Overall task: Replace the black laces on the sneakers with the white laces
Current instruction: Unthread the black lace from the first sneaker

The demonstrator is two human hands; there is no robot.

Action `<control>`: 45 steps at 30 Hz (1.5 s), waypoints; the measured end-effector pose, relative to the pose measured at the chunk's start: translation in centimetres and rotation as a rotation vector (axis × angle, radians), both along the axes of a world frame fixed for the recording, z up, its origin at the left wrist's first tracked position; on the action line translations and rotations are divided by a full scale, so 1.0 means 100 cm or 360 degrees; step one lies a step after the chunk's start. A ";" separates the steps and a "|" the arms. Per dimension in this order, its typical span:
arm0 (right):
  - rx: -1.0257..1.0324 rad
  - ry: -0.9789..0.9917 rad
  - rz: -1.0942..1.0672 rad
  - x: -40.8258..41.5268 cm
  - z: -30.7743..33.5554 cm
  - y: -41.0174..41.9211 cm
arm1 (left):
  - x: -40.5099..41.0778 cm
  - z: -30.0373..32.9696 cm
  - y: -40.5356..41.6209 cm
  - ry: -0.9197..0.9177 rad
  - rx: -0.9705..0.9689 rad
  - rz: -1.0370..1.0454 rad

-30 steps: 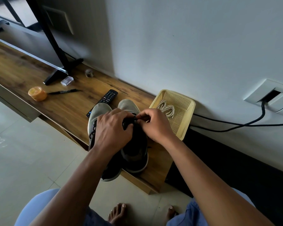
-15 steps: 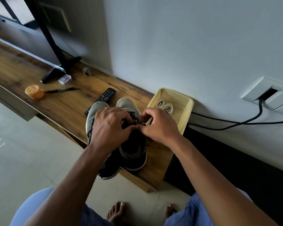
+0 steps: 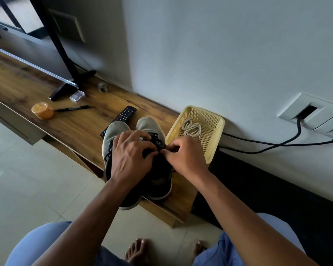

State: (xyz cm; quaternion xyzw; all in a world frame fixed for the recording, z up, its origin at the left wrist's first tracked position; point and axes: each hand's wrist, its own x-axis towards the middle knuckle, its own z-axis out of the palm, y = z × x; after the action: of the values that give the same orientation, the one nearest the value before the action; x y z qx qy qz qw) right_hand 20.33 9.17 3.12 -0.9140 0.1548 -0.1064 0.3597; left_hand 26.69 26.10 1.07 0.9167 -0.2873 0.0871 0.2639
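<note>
Wooden shelf [image 3: 46, 135]: both our hands, left hand [image 3: 132, 160] and right hand [image 3: 185, 156], pinch the black laces [image 3: 158, 143] on the sneakers [image 3: 148, 125]; white laces [image 3: 191, 129] sit untouched in the basket [image 3: 215, 139].

laces [image 3: 191, 129] in basket [image 3: 215, 139], right of sneakers [image 3: 121, 129]

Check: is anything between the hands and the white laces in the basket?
Nothing visible. The white laces lie uncovered in the open yellow basket, just beyond the right hand. Both hands are busy with the black laces.

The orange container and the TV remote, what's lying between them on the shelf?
A black marker pen lies between the orange container and the remote, seen in the head view.
</note>
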 end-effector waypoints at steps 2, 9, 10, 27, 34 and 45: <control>0.0085 -0.0019 -0.0038 -0.002 -0.002 0.001 | -0.003 -0.002 0.002 0.0033 -0.0017 0.0053; 0.0283 -0.0003 -0.0214 -0.005 -0.011 -0.009 | -0.004 0.002 0.005 0.0168 -0.0127 0.0147; 0.0326 -0.0001 -0.0229 -0.004 -0.012 -0.011 | -0.004 0.003 0.004 0.0178 -0.0154 0.0152; 0.0244 -0.0002 -0.0205 -0.004 -0.006 -0.010 | -0.002 0.011 -0.001 0.0054 -0.0341 0.0128; 0.0130 -0.0064 -0.0109 -0.004 -0.003 -0.006 | -0.005 0.009 -0.014 -0.0148 -0.0060 -0.0087; -0.0061 -0.0054 -0.0141 -0.001 -0.003 -0.004 | -0.003 0.010 -0.013 -0.0147 0.0052 0.0056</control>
State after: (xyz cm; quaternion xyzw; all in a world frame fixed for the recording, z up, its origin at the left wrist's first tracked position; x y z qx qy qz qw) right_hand 20.23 8.75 2.80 -0.9110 0.1869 -0.1408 0.3395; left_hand 26.43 24.83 2.09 0.9207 -0.2845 0.1294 0.2337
